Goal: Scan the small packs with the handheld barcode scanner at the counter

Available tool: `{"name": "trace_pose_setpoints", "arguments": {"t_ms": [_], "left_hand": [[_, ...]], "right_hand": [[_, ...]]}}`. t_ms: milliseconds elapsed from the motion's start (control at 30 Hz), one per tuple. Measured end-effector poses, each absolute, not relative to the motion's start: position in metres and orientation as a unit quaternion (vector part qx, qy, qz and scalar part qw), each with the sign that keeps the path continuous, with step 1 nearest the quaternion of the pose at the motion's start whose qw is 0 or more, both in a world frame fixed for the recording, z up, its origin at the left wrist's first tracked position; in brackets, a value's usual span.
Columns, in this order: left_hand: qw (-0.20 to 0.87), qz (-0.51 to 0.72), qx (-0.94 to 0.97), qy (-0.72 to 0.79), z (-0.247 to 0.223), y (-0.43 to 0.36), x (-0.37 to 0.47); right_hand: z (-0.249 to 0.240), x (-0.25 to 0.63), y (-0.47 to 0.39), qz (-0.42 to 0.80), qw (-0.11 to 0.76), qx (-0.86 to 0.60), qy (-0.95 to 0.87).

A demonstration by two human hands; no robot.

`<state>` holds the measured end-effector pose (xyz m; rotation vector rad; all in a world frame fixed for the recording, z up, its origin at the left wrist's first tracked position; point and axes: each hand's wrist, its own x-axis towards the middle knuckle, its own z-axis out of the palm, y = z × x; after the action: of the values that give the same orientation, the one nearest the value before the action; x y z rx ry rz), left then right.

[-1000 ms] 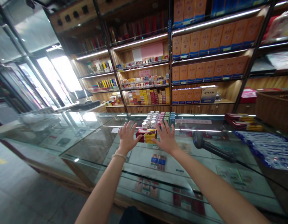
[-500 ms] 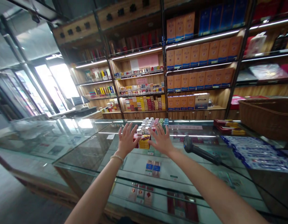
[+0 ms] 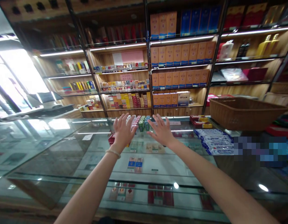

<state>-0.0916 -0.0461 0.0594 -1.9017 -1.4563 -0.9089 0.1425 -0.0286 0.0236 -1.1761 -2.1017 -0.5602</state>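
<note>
Across the glass counter (image 3: 176, 161), toward its far edge, we saw small containers (image 3: 141, 124), pink and green among them, in rows whose long axis ran away from us. Just beyond our left hand (image 3: 122, 133) sat a stack of red-and-yellow packs (image 3: 111, 139); its long axis seemed to lie crosswise, left to right, though the hand hid its middle and we could not tell which way the fronts faced. On our right we had blue-and-white packets (image 3: 214, 141) laid side by side, a second pile of packs (image 3: 201, 121) behind them, and a brown basket (image 3: 237, 115) farther over. A white slip (image 3: 87, 137) lay off to the left. Under the glass, nearer us, we made out a pair of blue-banded packs (image 3: 135, 165), and orange boxes (image 3: 181, 79) stood on the shelves beyond. We held the left hand and the right hand (image 3: 163, 133) apart, backs toward us, fingers spread, with a gap between the thumbs. Neither gripped anything, and we could not tell whether the left touched the stack.
</note>
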Motion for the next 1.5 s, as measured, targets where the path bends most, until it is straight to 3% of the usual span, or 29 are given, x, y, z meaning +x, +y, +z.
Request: {"name": "trace_pose_setpoints", "arguments": {"t_ms": [933,1500], "left_hand": [[0.184,-0.362,-0.775,-0.483,0.057,0.017,0.137],[0.118,-0.325,-0.772,-0.533,0.03,0.066,0.225]], "right_hand": [[0.043,0.387,-0.012,-0.3,0.289,-0.588,-0.693],[0.014,0.455,0.046,-0.295,0.271,-0.647,-0.649]]}}
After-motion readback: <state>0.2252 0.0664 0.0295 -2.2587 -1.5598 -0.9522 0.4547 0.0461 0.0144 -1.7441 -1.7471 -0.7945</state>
